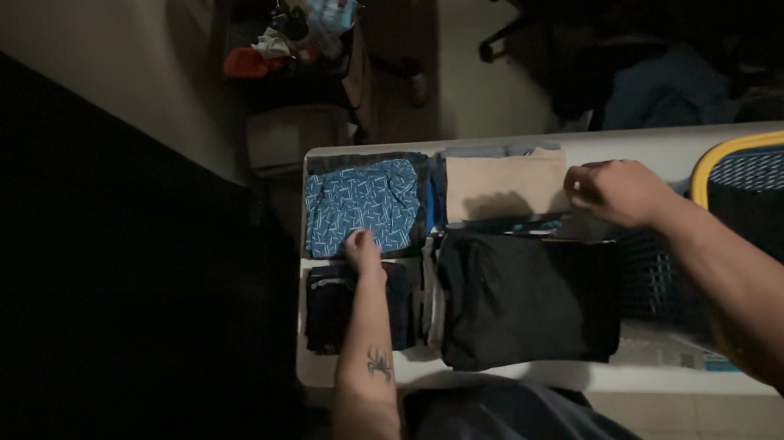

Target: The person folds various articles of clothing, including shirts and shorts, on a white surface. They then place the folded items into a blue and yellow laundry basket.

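Your white desk (650,148) is mostly covered: four folded garments lie in two rows, and the blue laundry basket (768,162) at its right end holds dark cloth, so folding looks well advanced. The large black garment (524,298) reaches the near edge. Your left hand (363,251) presses open-fingered where the blue patterned shorts (360,206) meet a dark folded piece (355,306). Your right hand (619,192) is closed near the tan garment (504,185); what it grips is unclear.

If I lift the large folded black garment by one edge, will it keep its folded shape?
Probably not. The black garment looks like soft cloth, with rounded, sagging folds, so it would likely droop and unfold. It seems light for its size. On the smooth white table it may slide when pushed. The left hand and right hand are not holding it.
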